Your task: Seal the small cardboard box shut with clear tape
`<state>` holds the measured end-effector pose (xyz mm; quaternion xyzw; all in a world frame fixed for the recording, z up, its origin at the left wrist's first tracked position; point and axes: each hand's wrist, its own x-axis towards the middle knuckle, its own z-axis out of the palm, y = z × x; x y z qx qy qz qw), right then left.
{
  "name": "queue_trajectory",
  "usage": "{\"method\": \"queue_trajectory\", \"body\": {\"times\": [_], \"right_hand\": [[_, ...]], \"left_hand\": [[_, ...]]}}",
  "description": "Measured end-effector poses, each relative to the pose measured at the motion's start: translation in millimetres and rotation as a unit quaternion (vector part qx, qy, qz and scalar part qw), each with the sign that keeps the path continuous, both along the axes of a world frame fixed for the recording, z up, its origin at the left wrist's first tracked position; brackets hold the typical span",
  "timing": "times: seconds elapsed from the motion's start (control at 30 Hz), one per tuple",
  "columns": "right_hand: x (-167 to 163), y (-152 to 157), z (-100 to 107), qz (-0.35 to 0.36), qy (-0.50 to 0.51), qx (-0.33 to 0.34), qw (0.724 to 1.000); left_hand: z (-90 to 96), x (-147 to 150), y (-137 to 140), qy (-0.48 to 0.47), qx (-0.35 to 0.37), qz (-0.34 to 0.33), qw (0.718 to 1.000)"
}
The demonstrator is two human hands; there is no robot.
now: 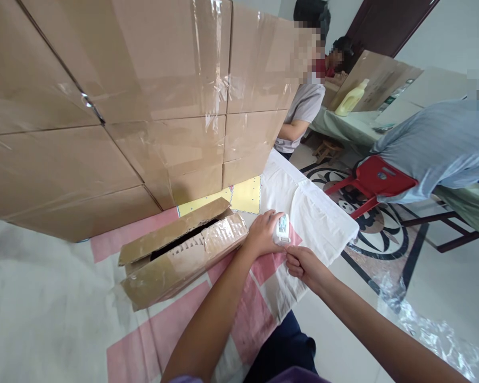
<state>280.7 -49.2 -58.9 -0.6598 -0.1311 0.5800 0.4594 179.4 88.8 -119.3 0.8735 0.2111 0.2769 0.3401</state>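
Observation:
My left hand (262, 234) is wrapped round a small white object (281, 230) with a printed label on its end; its exact kind cannot be made out. Just below it, my right hand (306, 267) is closed in a pinch at the object's lower edge. What the right fingertips grip is too small to see. Beside my left wrist lies a long, narrow cardboard box (223, 236), its top flaps partly raised over a dark gap and clear tape across one end.
Taped cardboard cartons (155, 106) form a tall wall behind the narrow box. A pink and white cloth (175, 324) covers the table. Crumpled clear plastic (431, 330) lies on the floor at right. Other people sit near a red chair (383, 178) and a yellow bottle (352, 98).

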Motion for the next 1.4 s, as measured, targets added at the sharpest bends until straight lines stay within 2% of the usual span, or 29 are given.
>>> {"method": "queue_trajectory", "body": {"times": [0.33,0.57,0.8,1.0,1.27,1.4], "right_hand": [[-7,-1,-12,0.022,-0.021,0.089,0.996],[-2,-2,-11,0.053,-0.025,0.097,0.994],[-9,0,-15,0.001,-0.027,0.115,0.993],[-10,-1,-15,0.003,-0.025,0.125,0.992],[-23,-5,-35,-0.031,-0.053,0.129,0.99],[-32,-9,-37,-0.045,-0.066,0.149,0.986]], "left_hand": [[0.8,-1,0,-0.006,0.01,0.001,1.0],[1.7,-1,-1,-0.009,0.001,0.0,1.0],[2.0,-1,-1,-0.005,0.004,-0.001,1.0],[1.4,0,-1,-0.008,0.009,-0.003,1.0],[0.5,-1,2,-0.002,-0.012,-0.014,1.0],[0.2,0,2,-0.004,-0.013,-0.014,1.0]]}}
